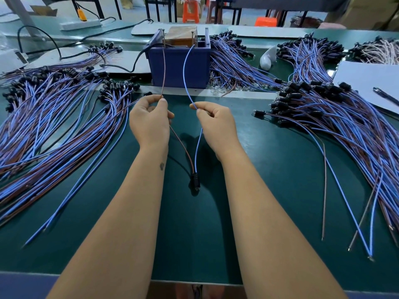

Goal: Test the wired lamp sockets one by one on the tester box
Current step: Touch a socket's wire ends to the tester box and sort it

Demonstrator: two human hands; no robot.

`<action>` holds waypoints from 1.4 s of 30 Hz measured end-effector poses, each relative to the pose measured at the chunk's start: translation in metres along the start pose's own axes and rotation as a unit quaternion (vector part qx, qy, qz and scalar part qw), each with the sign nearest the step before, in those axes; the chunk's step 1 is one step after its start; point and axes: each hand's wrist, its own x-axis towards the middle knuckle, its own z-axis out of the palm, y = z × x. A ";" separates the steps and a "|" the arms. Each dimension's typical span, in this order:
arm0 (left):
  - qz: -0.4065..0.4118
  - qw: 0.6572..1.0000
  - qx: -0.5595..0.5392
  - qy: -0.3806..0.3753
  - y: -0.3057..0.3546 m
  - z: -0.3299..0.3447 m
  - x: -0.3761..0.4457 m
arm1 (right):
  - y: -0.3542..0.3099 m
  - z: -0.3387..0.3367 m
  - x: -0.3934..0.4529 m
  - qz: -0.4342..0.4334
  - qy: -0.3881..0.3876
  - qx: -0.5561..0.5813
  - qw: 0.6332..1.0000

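— Hands? Left hand (pixel 150 121) pinches the thin brown wire (pixel 163 72); right hand (pixel 216 124) pinches the thin blue wire (pixel 185 70).

— Socket?

— Small black lamp socket (pixel 195 181) hangs between the forearms above the dark green table mat (pixel 280 169); blue plastic tester box (pixel 179 65) at the far edge, orange stools (pixel 190 9) beyond.

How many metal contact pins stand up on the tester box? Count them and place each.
2. The left pin meets the brown wire; the right pin meets the blue wire. Others may be hidden inside the tester box.

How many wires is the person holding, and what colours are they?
Brown wire, pinched by the left hand: 1
Blue wire, pinched by the right hand: 1
Total: 2, both joined to one black socket.
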 end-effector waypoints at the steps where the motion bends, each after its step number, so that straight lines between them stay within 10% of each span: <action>1: -0.001 1.000 -0.002 0.002 0.000 0.000 0.000 | 0.000 0.000 0.000 0.001 0.001 0.000 1.000; 42: 0.013 0.999 0.020 -0.038 -0.001 0.001 0.002 | 0.001 0.000 0.000 0.000 -0.010 -0.011 1.000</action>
